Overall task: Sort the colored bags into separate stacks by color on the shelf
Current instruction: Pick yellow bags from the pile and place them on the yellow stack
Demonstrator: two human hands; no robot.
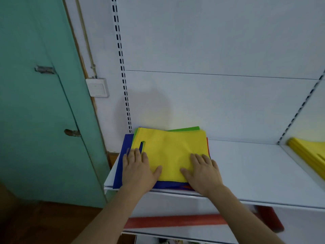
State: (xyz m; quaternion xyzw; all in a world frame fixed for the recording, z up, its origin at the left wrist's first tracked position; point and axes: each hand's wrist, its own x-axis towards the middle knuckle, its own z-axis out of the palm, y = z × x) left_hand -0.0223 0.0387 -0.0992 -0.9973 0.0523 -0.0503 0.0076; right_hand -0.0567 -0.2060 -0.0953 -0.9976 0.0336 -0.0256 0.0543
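Left hand and right hand press flat on yellow bag topping mixed pile.

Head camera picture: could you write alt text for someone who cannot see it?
Two hands, left hand and right hand, press flat on a yellow bag topping a mixed pile of blue, green and red bags on a white shelf. A separate yellow stack lies at far right.

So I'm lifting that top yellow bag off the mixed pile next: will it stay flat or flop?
The yellow bag looks thin and creased, so it would probably droop. It likely weighs little. Lying on smooth bags, it may slide.
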